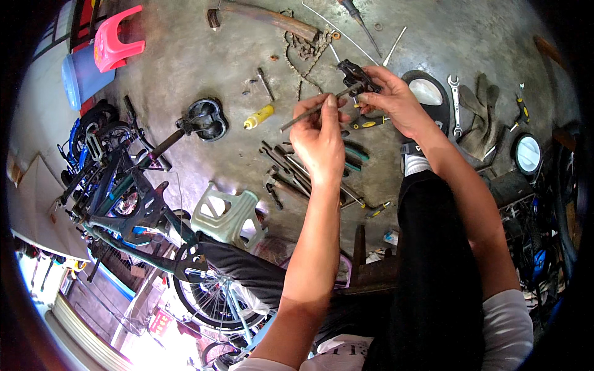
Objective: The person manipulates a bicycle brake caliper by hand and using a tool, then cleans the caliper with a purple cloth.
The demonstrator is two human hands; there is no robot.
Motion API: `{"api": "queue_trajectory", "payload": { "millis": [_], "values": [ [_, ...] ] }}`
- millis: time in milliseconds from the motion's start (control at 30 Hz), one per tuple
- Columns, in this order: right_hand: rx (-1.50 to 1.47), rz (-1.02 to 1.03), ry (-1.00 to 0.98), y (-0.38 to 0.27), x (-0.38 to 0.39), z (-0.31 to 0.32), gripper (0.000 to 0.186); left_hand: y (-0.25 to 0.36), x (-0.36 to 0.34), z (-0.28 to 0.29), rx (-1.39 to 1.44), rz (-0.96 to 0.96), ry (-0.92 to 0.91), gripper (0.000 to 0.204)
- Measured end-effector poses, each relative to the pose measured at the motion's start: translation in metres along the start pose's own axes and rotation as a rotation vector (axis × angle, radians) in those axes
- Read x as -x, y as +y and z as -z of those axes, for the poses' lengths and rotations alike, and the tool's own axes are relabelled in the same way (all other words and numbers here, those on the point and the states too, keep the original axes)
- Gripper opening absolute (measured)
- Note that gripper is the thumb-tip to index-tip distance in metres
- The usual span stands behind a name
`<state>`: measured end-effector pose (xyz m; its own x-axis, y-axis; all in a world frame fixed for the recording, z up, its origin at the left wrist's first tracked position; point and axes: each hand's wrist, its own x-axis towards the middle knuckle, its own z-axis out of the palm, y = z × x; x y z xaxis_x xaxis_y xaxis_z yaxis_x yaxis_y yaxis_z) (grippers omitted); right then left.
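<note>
My left hand (320, 137) is closed round a slim dark metal rod (301, 120), pinched between thumb and fingers. The far end of the rod meets a small black metal bike part (354, 75); whether it goes into the part or only touches it I cannot tell. My right hand (396, 102) grips that part from the right, its fingertips curled under it. Both hands are raised above the concrete floor. Just below them lies a yellow-and-black handled tool (369, 122), and a yellow-handled tool (258, 116) lies left of my left hand.
A bike chain (301, 65) and a hammer (272, 18) lie beyond my hands. Several tools (291, 170) are piled nearer me. A spanner (456, 105), a grey glove (480, 120) and a round mirror (528, 153) lie to the right. A pale stool (226, 213) and a bike frame (139, 207) stand left.
</note>
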<state>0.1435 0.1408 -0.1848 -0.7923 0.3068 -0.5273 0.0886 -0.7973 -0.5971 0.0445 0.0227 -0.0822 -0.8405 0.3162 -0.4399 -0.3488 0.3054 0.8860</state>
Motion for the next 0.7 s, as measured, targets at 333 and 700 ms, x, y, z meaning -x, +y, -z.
{"api": "queue_trajectory", "payload": {
  "millis": [333,700],
  "values": [
    [0.108,-0.078,-0.037,-0.003,0.001,-0.002,0.053,-0.012,-0.030,-0.005,-0.170,0.013,-0.089,0.013],
    [0.152,-0.057,-0.043,-0.002,0.003,-0.001,0.044,-0.015,-0.025,0.002,-0.218,0.050,-0.208,0.013]
  ]
}}
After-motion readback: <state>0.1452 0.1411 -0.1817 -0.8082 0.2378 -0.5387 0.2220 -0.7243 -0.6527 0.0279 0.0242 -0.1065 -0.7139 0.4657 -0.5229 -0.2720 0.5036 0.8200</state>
